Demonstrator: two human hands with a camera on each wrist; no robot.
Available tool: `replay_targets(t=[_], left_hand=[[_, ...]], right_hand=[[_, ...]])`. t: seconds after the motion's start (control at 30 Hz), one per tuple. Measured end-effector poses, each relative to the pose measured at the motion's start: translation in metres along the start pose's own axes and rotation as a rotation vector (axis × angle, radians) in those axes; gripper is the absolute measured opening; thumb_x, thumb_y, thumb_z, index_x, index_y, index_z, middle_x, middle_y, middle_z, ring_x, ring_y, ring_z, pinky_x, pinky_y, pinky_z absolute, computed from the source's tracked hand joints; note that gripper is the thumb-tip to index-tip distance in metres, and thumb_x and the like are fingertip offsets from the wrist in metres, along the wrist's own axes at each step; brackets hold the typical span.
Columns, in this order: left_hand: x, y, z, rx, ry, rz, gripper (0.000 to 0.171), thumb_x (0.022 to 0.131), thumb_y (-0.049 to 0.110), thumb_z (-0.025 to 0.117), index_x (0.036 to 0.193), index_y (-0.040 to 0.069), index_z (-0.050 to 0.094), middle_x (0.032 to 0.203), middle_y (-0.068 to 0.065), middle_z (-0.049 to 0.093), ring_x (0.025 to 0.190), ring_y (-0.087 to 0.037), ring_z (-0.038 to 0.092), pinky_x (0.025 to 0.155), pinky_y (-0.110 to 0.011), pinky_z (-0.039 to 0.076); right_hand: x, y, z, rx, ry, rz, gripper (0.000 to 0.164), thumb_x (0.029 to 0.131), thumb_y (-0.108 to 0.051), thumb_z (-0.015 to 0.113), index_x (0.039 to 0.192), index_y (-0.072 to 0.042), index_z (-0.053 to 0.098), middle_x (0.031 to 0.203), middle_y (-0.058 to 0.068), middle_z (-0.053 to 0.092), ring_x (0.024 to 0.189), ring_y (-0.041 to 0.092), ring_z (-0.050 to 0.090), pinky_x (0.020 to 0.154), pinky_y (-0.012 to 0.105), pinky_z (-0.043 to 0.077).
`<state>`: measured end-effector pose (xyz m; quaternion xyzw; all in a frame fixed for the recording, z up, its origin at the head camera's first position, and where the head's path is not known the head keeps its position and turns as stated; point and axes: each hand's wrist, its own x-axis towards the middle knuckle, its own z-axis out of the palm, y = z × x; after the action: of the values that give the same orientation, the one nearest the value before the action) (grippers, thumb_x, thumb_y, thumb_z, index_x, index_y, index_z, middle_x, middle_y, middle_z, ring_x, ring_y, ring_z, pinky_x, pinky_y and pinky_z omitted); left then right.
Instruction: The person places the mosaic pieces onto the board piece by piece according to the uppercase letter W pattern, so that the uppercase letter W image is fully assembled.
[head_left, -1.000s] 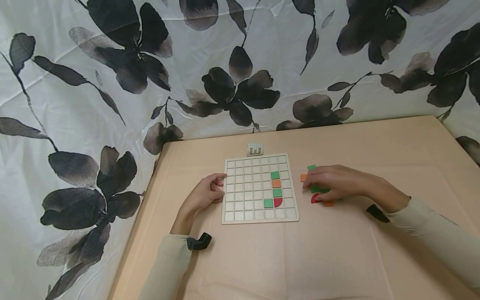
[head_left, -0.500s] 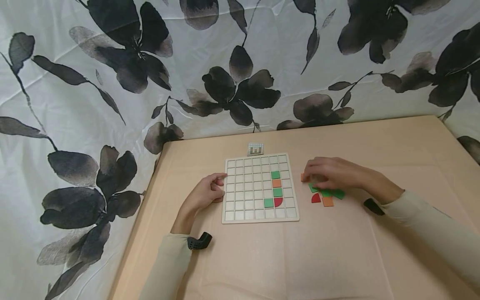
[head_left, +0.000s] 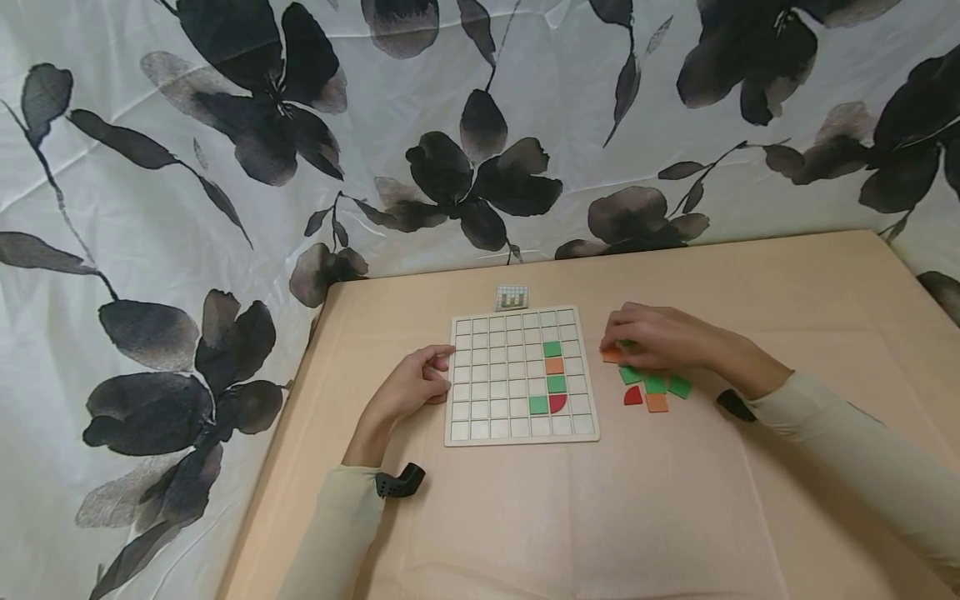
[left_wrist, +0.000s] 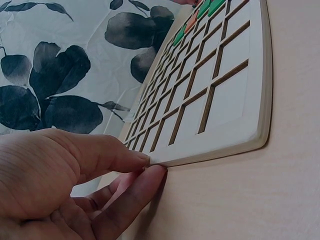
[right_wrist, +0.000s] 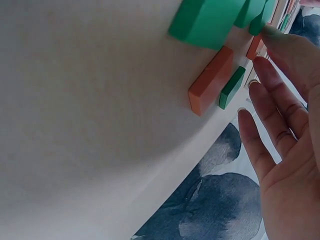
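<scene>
A white grid board [head_left: 495, 425] lies on the table, with green, orange and red tiles in several of its cells. At its left edge my left hand [head_left: 405, 383] pinches the rim between thumb and fingers, as the left wrist view shows closely. To the right of the board, my right hand [head_left: 667, 337] is over a loose group of tiles. Its thumb and index fingertip pinch an orange tile [head_left: 612, 356]; in the right wrist view the other fingers [right_wrist: 257, 140] are extended. Beside it lie green tiles [head_left: 655, 384], a red quarter-round tile [head_left: 633, 396] and another orange tile [head_left: 657, 403].
A small card with a grid pattern [head_left: 512, 297] lies just beyond the board's far edge. The wooden table [head_left: 525, 525] meets a white cloth with dark flowers [head_left: 442, 92] at its back and left side.
My right hand has moved away from me and slightly left over the tiles, uncovering the green, red and orange ones nearer me. My left hand stays at the board's edge.
</scene>
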<state>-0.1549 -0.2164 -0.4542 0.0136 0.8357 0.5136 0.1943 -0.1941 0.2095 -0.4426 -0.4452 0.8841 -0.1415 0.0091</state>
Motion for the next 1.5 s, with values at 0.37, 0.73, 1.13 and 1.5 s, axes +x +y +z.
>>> replay_targets(t=[0.37,0.73,1.13,1.5], left_hand=[[-0.002,0.001,0.001,-0.014,0.006,-0.019,0.063,0.087,-0.013,0.062,0.145,0.009,0.052,0.116,-0.013,0.048,0.089,-0.021,0.055,0.072,-0.031,0.060],[-0.001,0.000,0.000,-0.008,0.010,-0.019,0.063,0.087,-0.012,0.064,0.145,0.010,0.052,0.116,-0.012,0.048,0.090,-0.021,0.056,0.072,-0.031,0.060],[-0.001,-0.001,0.000,-0.004,0.009,-0.010,0.062,0.088,-0.012,0.064,0.145,0.010,0.052,0.116,-0.013,0.048,0.090,-0.022,0.056,0.072,-0.032,0.060],[-0.001,0.002,0.001,0.006,0.010,-0.015,0.063,0.088,-0.012,0.064,0.146,0.009,0.051,0.117,-0.013,0.048,0.089,-0.020,0.057,0.072,-0.032,0.060]], right_hand=[[0.003,0.004,0.002,-0.027,-0.031,0.003,0.026,0.083,-0.023,0.084,0.108,-0.017,0.078,0.098,-0.007,0.064,0.092,0.011,0.050,0.075,0.028,0.053],[0.008,0.006,-0.001,-0.025,-0.073,0.024,0.026,0.083,-0.026,0.085,0.106,-0.018,0.076,0.099,-0.005,0.063,0.092,0.013,0.052,0.079,0.031,0.053],[0.012,0.009,0.000,0.009,-0.086,0.070,0.022,0.080,-0.026,0.085,0.096,-0.019,0.072,0.097,-0.005,0.060,0.089,0.014,0.048,0.082,0.037,0.046],[0.014,0.009,0.002,0.012,-0.063,0.063,0.024,0.076,-0.028,0.085,0.093,-0.022,0.069,0.093,-0.009,0.058,0.090,0.013,0.050,0.102,0.048,0.043]])
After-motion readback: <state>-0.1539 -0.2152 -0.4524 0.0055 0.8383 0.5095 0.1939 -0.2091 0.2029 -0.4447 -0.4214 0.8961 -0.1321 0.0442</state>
